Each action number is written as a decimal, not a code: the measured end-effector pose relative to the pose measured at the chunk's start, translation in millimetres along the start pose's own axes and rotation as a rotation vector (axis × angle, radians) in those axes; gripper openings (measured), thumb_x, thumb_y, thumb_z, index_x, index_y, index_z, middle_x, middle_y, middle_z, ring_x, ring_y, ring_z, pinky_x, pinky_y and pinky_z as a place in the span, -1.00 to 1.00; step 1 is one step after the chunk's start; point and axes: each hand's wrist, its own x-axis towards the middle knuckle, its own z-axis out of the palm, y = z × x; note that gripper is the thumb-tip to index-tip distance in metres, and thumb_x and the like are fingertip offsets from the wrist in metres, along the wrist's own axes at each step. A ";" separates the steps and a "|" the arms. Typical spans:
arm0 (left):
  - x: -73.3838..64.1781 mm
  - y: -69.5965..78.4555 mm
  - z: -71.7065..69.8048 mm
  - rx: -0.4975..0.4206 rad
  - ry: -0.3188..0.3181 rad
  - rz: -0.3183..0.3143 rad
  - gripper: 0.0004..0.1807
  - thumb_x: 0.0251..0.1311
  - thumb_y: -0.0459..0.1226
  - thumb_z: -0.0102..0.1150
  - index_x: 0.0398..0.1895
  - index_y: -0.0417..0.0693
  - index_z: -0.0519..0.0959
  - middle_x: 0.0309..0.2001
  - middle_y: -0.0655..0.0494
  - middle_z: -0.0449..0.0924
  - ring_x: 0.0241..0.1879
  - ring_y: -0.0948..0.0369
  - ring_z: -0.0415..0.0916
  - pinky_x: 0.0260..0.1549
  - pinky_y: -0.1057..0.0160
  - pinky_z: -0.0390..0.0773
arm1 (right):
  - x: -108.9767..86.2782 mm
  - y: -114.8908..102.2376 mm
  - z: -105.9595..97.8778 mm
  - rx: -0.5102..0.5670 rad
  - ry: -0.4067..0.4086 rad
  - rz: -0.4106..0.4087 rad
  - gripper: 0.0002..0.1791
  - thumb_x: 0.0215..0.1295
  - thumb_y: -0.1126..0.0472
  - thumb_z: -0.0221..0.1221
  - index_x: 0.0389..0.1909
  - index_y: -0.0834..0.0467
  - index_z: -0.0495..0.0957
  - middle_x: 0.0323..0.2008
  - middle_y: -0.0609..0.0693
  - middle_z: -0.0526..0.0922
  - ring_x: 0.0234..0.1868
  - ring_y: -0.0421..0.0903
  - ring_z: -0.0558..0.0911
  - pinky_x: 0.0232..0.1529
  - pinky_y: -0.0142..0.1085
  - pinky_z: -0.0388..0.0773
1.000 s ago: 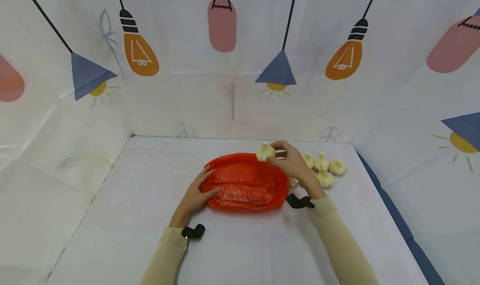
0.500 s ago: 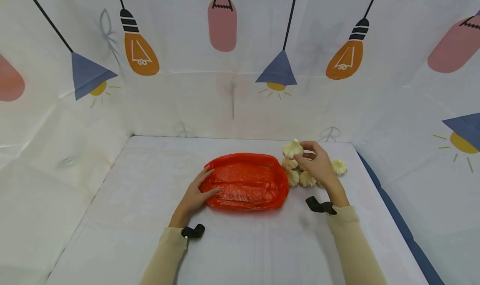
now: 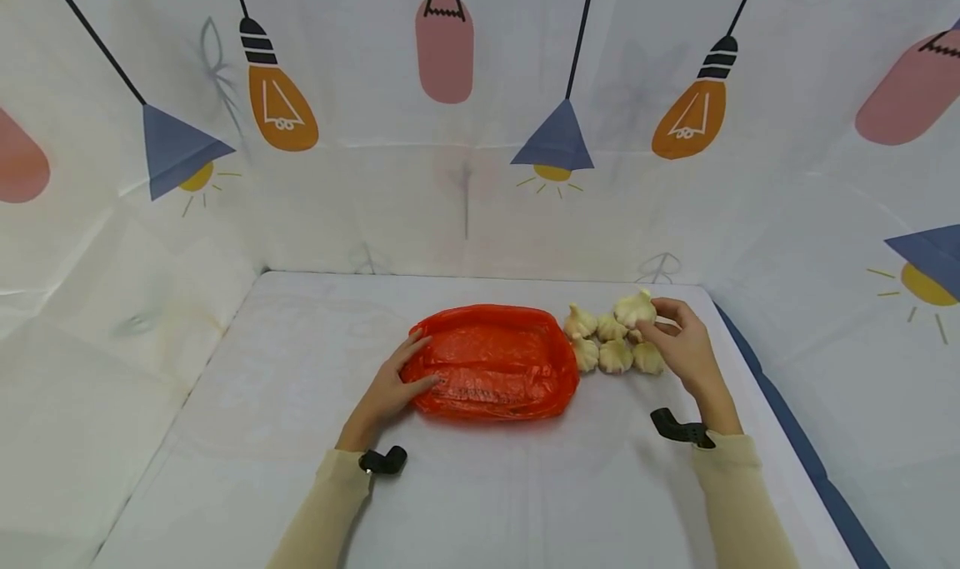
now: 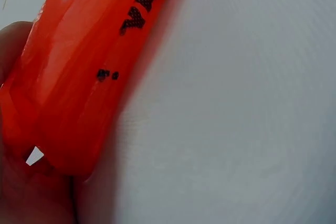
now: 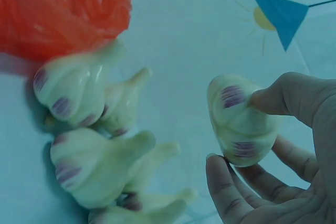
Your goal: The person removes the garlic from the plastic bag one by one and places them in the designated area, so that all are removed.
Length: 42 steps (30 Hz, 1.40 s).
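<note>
My left hand [image 3: 390,394] grips the left end of a red plastic bag [image 3: 487,352], which is shaped like a shallow oval tray. Its fingers lie along the far left rim and the thumb on the near side. Black print [image 4: 139,11] shows on the bag in the left wrist view. My right hand [image 3: 686,344] pinches a whole garlic bulb [image 5: 241,121] between thumb and fingers, raised off the table. Left of and below that hand, several other garlic bulbs [image 3: 615,356] lie close together, against the bag's right end. My right hand may hide more of them.
The white-covered table [image 3: 480,494] carries the bag and bulbs. Behind it hangs a pale cloth wall [image 3: 360,211] printed with lamps and bulbs. A dark blue strip [image 3: 787,444] runs along the table's right edge.
My right hand has moved right, from over the bag to above the right part of the garlic group, with a bulb in its fingers. My left hand and the bag have stayed in place.
</note>
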 end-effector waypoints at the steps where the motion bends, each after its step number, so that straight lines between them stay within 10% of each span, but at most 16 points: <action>1: 0.1 1.0 -0.9 0.000 -0.002 0.001 -0.15 0.28 -0.10 0.40 0.60 0.12 0.24 0.68 0.08 -0.06 0.65 -0.12 -0.17 0.51 -0.34 0.02 | -1.2 2.0 -2.0 -0.014 0.003 0.003 -0.31 0.47 0.00 0.23 0.43 0.28 0.28 0.38 0.22 0.35 -0.01 -0.46 0.50 -0.12 -0.56 0.61; 25: 6.3 1.2 -17.0 0.204 -0.133 0.069 -0.16 0.12 0.07 0.50 0.49 0.18 0.42 0.66 0.16 0.02 0.65 -0.07 -0.10 0.51 -0.35 0.06 | -12.5 47.4 -25.3 -0.039 0.104 0.056 -0.33 0.48 0.10 0.21 0.42 0.37 0.23 0.33 0.23 0.35 -0.17 -0.61 0.54 -0.19 -0.60 0.60; 42: 8.8 3.1 -16.1 0.261 -0.157 0.115 -0.07 0.17 0.08 0.45 0.58 0.10 0.28 0.66 0.08 0.00 0.63 -0.15 -0.09 0.51 -0.38 0.01 | -23.6 74.5 -42.6 -0.020 0.205 0.083 -0.41 0.45 0.20 0.24 0.36 0.35 0.29 0.05 -0.30 0.38 -0.20 -0.60 0.57 -0.21 -0.62 0.60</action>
